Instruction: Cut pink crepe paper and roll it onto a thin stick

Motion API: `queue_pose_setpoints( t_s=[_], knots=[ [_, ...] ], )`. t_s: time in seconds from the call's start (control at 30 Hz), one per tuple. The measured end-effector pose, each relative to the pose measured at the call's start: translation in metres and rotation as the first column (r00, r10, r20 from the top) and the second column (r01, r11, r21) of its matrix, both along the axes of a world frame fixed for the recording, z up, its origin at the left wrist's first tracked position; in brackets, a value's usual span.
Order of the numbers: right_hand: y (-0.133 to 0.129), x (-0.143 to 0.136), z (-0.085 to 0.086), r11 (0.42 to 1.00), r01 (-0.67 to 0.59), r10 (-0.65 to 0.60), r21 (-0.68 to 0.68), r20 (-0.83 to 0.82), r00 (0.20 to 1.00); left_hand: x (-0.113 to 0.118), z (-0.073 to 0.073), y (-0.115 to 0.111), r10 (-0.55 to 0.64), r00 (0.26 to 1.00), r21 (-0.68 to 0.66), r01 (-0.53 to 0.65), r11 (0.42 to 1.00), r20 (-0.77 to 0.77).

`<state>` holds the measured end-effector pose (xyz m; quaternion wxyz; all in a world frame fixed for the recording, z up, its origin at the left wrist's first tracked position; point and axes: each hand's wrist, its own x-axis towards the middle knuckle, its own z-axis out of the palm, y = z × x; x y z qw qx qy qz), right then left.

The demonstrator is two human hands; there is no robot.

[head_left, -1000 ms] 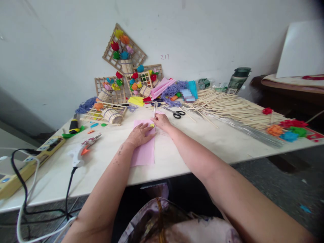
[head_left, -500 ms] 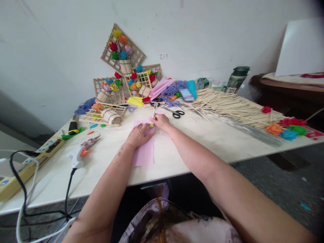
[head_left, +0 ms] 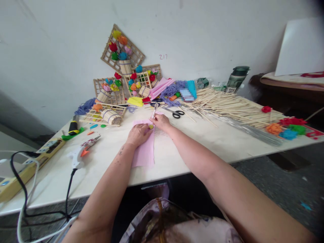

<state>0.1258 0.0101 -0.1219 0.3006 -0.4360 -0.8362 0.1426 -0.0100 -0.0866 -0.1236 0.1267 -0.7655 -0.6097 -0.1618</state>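
A sheet of pink crepe paper [head_left: 143, 155] lies on the table in front of me. My left hand [head_left: 138, 135] rests flat on it, fingers stretched, with its fingertips against a small yellow piece [head_left: 151, 127] on the paper. Pinched in my right hand [head_left: 161, 121] is a slim whitish pen [head_left: 154, 111], its upper end pointing away from me. The pen's lower tip is hidden behind my fingers, close to the yellow piece. Both hands are near each other at the paper's far end.
Black-handled scissors [head_left: 177, 114] lie beyond my right hand. Thin wooden sticks [head_left: 227, 106] and wires [head_left: 253, 130] spread to the right. At left are a glue gun [head_left: 78, 155], a utility knife [head_left: 73, 126] and a power strip [head_left: 48, 148]. Stick lattices with paper flowers [head_left: 123, 49] stand against the wall.
The fingers of my left hand have drawn slightly closer together beside the yellow piece. My right hand and the pen have shifted only very slightly.
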Motion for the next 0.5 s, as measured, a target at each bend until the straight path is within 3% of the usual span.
queue_pose_setpoints(
  t_s=[0.5],
  knots=[
    [0.0018, -0.0021, -0.0031, 0.987, -0.147, 0.140, -0.062, -0.098, 0.985, -0.0038, -0.0005, 0.0031, 0.025, 0.999, 0.011, -0.025, 1.000, -0.035]
  ],
)
